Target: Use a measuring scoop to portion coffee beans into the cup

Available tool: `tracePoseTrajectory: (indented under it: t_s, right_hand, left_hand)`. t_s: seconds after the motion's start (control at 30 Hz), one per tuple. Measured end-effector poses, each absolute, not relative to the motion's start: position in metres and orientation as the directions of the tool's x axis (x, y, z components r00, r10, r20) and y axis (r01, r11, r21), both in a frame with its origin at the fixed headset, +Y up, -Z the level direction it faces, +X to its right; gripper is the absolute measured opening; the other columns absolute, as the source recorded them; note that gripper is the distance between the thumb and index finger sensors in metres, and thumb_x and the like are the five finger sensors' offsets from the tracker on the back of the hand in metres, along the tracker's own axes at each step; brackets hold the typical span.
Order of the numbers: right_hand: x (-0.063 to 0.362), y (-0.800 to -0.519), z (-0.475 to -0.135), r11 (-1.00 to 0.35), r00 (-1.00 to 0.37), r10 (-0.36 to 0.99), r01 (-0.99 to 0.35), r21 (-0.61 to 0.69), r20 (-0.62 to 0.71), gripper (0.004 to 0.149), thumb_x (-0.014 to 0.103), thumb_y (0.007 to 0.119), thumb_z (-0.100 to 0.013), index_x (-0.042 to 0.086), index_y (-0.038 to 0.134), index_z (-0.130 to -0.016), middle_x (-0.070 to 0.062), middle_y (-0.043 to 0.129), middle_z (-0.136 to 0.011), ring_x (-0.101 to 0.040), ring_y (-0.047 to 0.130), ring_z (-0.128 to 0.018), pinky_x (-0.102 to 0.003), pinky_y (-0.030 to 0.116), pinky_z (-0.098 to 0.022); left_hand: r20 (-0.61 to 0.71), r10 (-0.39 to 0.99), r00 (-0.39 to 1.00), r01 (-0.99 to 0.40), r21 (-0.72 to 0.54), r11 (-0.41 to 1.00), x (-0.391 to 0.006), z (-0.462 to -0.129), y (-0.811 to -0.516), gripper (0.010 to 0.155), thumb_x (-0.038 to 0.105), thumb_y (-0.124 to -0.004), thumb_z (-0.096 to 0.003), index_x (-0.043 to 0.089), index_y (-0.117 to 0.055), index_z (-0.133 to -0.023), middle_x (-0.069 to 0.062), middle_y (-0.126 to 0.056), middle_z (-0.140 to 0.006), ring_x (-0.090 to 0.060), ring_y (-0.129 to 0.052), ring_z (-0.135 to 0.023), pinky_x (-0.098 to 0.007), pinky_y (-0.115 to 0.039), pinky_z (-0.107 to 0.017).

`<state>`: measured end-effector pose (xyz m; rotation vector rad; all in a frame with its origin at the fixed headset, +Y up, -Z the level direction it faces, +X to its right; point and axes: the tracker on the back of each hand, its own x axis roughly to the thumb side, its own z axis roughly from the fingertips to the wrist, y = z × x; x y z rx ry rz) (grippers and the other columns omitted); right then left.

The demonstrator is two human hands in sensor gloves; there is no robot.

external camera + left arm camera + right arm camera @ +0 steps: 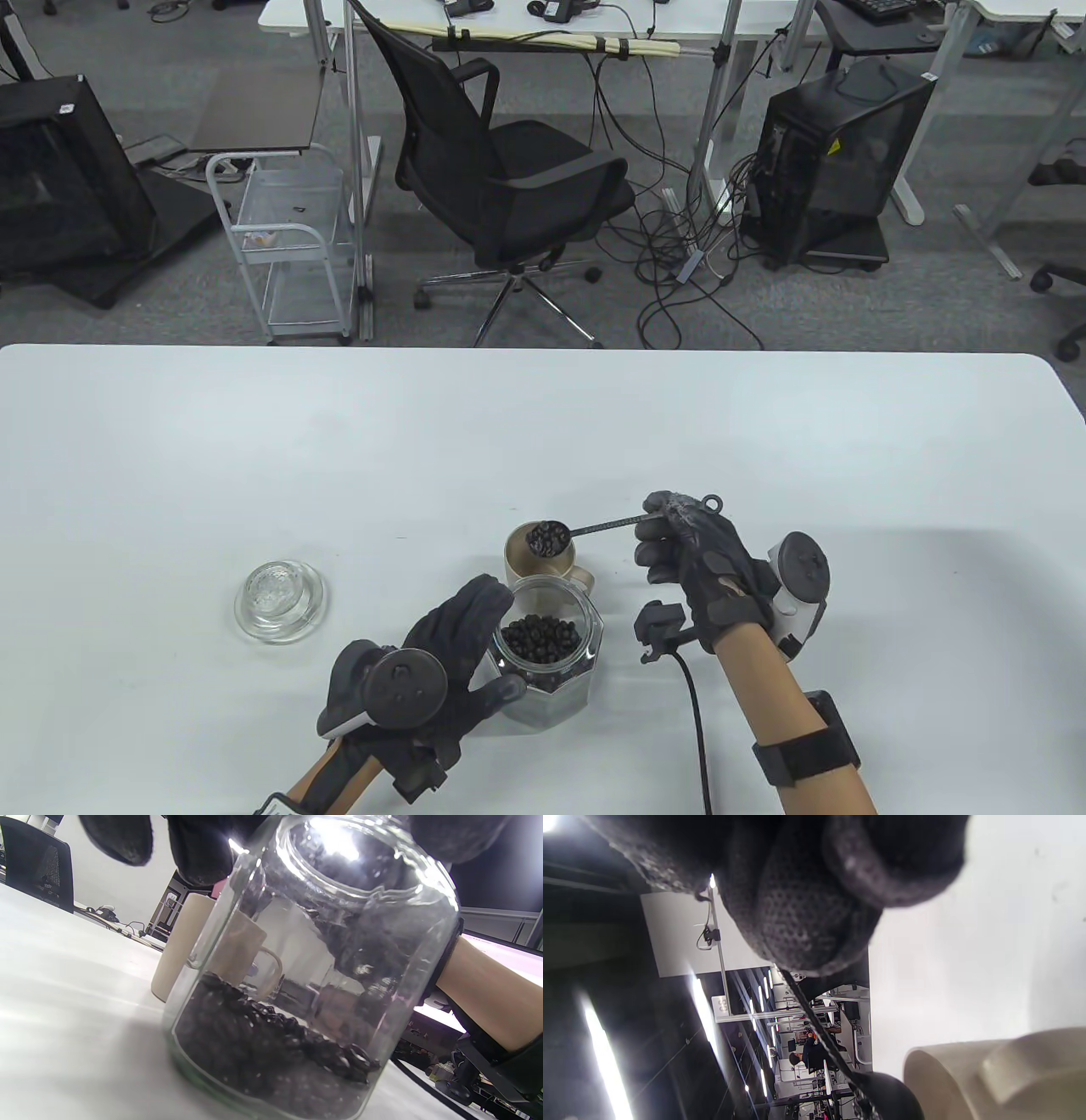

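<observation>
A beige cup point(519, 560) stands on the white table point(543, 441), and in the left wrist view the cup point(182, 942) shows behind the jar. My right hand point(687, 552) grips the thin handle of a black measuring scoop point(548, 536). The scoop's bowl is heaped with coffee beans and hovers over the cup's mouth. Just in front stands an open glass jar point(551, 658) partly filled with beans point(254, 1043). My left hand point(458, 654) wraps around the jar's left side. In the right wrist view the scoop point(882, 1094) sits by the cup point(992, 1077).
A glass jar lid point(280, 599) lies on the table to the left of the jar. A black cable point(697, 730) runs from my right glove toward the near edge. Beyond the table's far edge stand an office chair point(501, 170) and a wire cart point(288, 246).
</observation>
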<state>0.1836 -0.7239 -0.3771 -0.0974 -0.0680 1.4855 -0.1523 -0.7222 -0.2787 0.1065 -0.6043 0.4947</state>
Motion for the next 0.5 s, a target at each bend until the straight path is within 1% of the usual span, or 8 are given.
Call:
tracePoseTrajectory:
  t_s: [0.07,0.2,0.3,0.37,0.4,0.47,0.5]
  right_hand:
    - [0.181,-0.720,-0.377,0.003,-0.002,0.999,-0.995,-0.104,0.049,0.046,0.049,0.078,-0.053,0.016,0.090,-0.083,-0.013,0.103,-0.057,-0.018,0.104,-0.036,-0.027,0.088,-0.022]
    - [0.171,-0.705,-0.377,-0.182,-0.183,0.957,-0.983,-0.025,0.224,0.046,0.047,0.080,-0.051,0.018,0.091,-0.084,-0.014,0.103,-0.061,-0.022,0.103,-0.039,-0.031,0.086,-0.025]
    - [0.160,-0.693,-0.374,-0.323,-0.287,0.882,-0.945,0.038,0.374,0.046,0.046,0.082,-0.050,0.018,0.091,-0.085,-0.015,0.102,-0.063,-0.024,0.103,-0.042,-0.034,0.086,-0.027]
    - [0.154,-0.685,-0.371,-0.392,-0.323,0.825,-0.918,0.057,0.464,0.046,0.045,0.083,-0.049,0.019,0.092,-0.086,-0.016,0.102,-0.065,-0.026,0.102,-0.043,-0.036,0.085,-0.029]
    - [0.150,-0.682,-0.369,-0.442,-0.356,0.788,-0.895,0.058,0.503,0.045,0.044,0.084,-0.049,0.018,0.092,-0.085,-0.017,0.102,-0.066,-0.027,0.102,-0.044,-0.037,0.085,-0.029]
    - [0.144,-0.676,-0.364,-0.541,-0.425,0.705,-0.840,0.043,0.568,0.045,0.045,0.083,-0.049,0.021,0.091,-0.086,-0.015,0.102,-0.067,-0.026,0.102,-0.045,-0.037,0.085,-0.030]
    - [0.143,-0.675,-0.363,-0.557,-0.438,0.688,-0.830,0.033,0.579,0.045,0.045,0.083,-0.049,0.021,0.091,-0.086,-0.015,0.102,-0.067,-0.026,0.102,-0.045,-0.037,0.085,-0.031]
  left_hand:
    - [0.569,0.413,0.711,-0.475,-0.045,0.879,-0.152,-0.279,-0.722,0.091,0.074,-0.056,-0.0515,0.024,-0.014,-0.115,-0.012,-0.027,-0.125,-0.036,-0.062,-0.111,-0.063,-0.058,-0.077]
    - [0.569,0.414,0.711,-0.475,-0.045,0.879,-0.152,-0.279,-0.722,0.091,0.074,-0.056,-0.0514,0.024,-0.014,-0.115,-0.012,-0.027,-0.125,-0.036,-0.062,-0.111,-0.063,-0.058,-0.077]
    - [0.568,0.413,0.712,-0.474,-0.045,0.879,-0.152,-0.279,-0.722,0.091,0.074,-0.056,-0.0515,0.024,-0.014,-0.115,-0.012,-0.027,-0.125,-0.036,-0.062,-0.111,-0.063,-0.058,-0.077]
    - [0.568,0.414,0.712,-0.475,-0.045,0.879,-0.152,-0.279,-0.722,0.091,0.074,-0.056,-0.0514,0.024,-0.014,-0.115,-0.012,-0.027,-0.125,-0.036,-0.062,-0.111,-0.063,-0.058,-0.077]
    - [0.568,0.413,0.712,-0.475,-0.045,0.879,-0.152,-0.279,-0.722,0.091,0.074,-0.056,-0.0515,0.023,-0.014,-0.115,-0.012,-0.027,-0.125,-0.036,-0.062,-0.111,-0.063,-0.058,-0.077]
    - [0.568,0.412,0.712,-0.474,-0.044,0.879,-0.152,-0.279,-0.722,0.091,0.074,-0.056,-0.0515,0.023,-0.014,-0.115,-0.012,-0.027,-0.125,-0.036,-0.062,-0.111,-0.063,-0.058,-0.077]
    - [0.568,0.413,0.712,-0.474,-0.045,0.879,-0.152,-0.279,-0.722,0.091,0.074,-0.056,-0.0516,0.023,-0.014,-0.115,-0.012,-0.027,-0.125,-0.036,-0.062,-0.111,-0.063,-0.058,-0.077]
